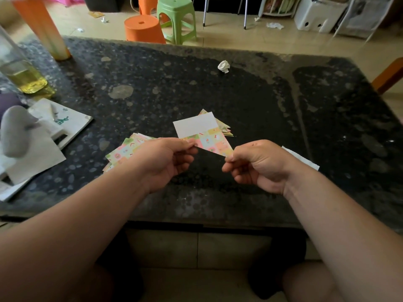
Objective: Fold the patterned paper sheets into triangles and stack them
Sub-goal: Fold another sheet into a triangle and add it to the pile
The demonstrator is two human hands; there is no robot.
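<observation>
Dark speckled tabletop, stools beyond; left grip, right grip clamped on patterned sheet

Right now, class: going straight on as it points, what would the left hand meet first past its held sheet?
Probably the pile of folded triangles, just beyond the sheet, though depth is unclear.

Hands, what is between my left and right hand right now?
In the head view, one patterned sheet spans the gap, pinched by the left hand and the right hand, its white back partly folded over.
</observation>
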